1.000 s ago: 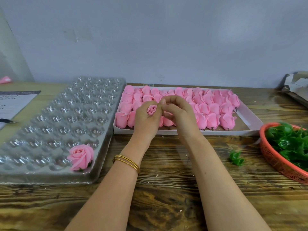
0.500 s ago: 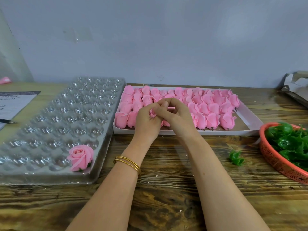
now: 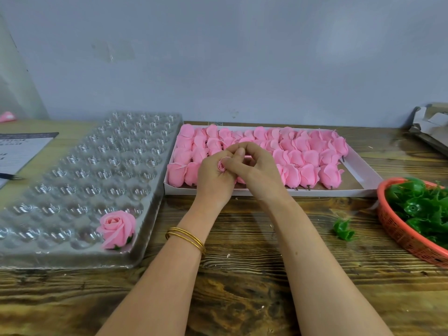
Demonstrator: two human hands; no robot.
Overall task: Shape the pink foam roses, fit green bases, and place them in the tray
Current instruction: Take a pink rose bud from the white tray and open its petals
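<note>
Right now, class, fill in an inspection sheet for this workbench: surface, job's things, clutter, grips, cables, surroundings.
Surface: wooden table, rough-grained.
Job's things: clear tray holds one finished rose in its near right corner; white box of unshaped roses; orange basket of green bases; rosebud in hand.
Clutter: one loose green base beside the basket; paper and pen at left.
Grips: left hand holds the rosebud; right hand pinches its petals.
Cables: nothing seen.
Surroundings: plain grey wall; torn carton at right.

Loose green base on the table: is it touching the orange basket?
Apart. The head view shows a strip of bare table between the green base and the orange basket.
</note>
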